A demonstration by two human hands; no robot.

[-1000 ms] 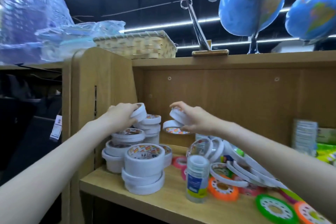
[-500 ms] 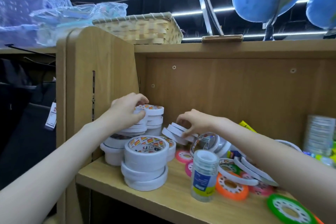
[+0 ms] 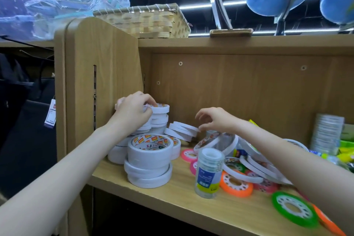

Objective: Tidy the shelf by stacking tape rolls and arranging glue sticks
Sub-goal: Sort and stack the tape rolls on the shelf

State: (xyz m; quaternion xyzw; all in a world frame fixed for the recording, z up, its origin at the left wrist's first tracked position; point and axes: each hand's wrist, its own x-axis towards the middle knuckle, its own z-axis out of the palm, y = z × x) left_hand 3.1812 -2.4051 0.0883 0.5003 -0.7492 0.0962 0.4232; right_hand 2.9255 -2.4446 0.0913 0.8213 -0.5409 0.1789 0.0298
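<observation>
My left hand (image 3: pixel 134 114) is curled over a small stack of white tape rolls at the back left of the shelf, its fingers closed on the top roll beside a taller back stack (image 3: pixel 160 119). My right hand (image 3: pixel 216 120) hovers with fingers spread, its thumb tip just touching a few thin white rolls (image 3: pixel 182 130) that lean in a slanted pile. A front stack of wide white rolls (image 3: pixel 149 161) stands near the shelf edge. No glue sticks are clearly visible.
A clear tube of small tape rolls (image 3: pixel 208 174) stands upright mid-shelf. Loose white rolls (image 3: pixel 254 165) and orange (image 3: pixel 235 186), green (image 3: pixel 293 209) and pink (image 3: pixel 188 155) rolls litter the shelf board (image 3: pixel 172 199). The side panel (image 3: pixel 99 82) is close on the left. A basket (image 3: pixel 145 19) sits on top.
Both hands came down from chest height. The left hand set its roll onto the back-left stack; the right hand laid its thin rolls down leaning and spread its fingers.
</observation>
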